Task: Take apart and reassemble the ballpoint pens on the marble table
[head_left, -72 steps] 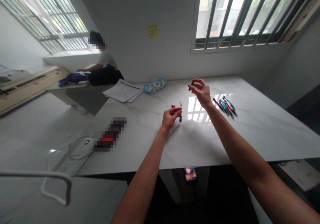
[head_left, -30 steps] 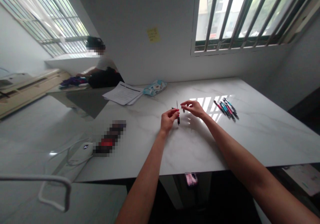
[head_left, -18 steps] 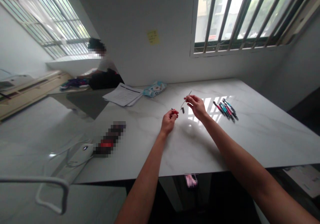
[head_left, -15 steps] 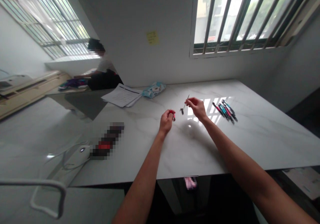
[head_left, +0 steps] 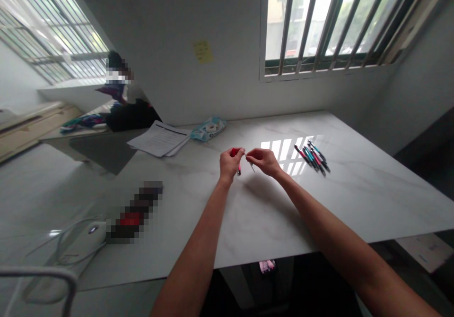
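Observation:
My left hand (head_left: pixel 230 165) is closed around red pen parts; a red piece (head_left: pixel 234 152) shows at the top of the fist and a red barrel end (head_left: pixel 239 169) below it. Close beside it, my right hand (head_left: pixel 264 161) pinches with thumb and forefinger, its fingertips almost meeting those of the left. A thin dark stick (head_left: pixel 252 167), like a pen refill, shows under the right fingertips; its upper part is hidden. Several click pens (head_left: pixel 312 157) in red, teal and dark colours lie in a group to the right.
Printed papers (head_left: pixel 161 139) and a blue-white wipes packet (head_left: pixel 208 129) lie at the back of the marble-patterned table (head_left: pixel 269 227). A blurred dark-red object (head_left: pixel 135 213) and a white device with cable (head_left: pixel 83 241) are at the left. Another person (head_left: pixel 131 104) sits beyond.
My right hand has come left and down to my left hand, bringing the thin refill from upright in the air to the fingertips. The view has shifted slightly right.

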Tool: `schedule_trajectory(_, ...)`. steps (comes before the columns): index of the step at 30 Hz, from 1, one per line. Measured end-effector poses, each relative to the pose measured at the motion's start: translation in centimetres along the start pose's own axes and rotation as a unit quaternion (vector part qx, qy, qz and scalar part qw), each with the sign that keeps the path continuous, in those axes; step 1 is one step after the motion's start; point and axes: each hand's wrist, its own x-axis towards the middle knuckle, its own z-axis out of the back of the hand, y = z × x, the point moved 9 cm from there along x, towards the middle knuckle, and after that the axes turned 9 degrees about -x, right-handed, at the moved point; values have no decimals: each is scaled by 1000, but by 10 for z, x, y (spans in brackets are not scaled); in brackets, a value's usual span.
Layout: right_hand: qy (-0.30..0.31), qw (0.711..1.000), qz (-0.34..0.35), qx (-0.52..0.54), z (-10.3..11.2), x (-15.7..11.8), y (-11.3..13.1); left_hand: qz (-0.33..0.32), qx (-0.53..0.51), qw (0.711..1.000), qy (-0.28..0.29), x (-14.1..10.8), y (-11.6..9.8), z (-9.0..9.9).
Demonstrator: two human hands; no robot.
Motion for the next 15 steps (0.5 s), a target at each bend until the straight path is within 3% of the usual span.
schedule_trajectory(3, -5, 997, -31, -71, 11, 1, -9, -11, 62, 998, -17, 8, -8, 6)
schedule_trajectory(5, -39, 987, -61, -140, 25, 0, -18, -8, 160, 987, 14, 13, -14, 1)
schedule_trajectory(7, -62, 973, -88, -202, 34, -1, -27, 1, 289, 955, 67, 14, -17, -11)
schedule_trajectory(10, -37, 962, -106, -250, 31, -2, -38, 8, 446, 886, 122, 15, -16, -29)
schedule_trajectory(12, -22, 959, -106, -262, 26, -3, -42, 15, 500, 854, 144, 16, -12, -39)
schedule_trajectory(15, -23, 957, -99, -271, 24, -3, -43, 29, 537, 828, 156, 21, -6, -48)
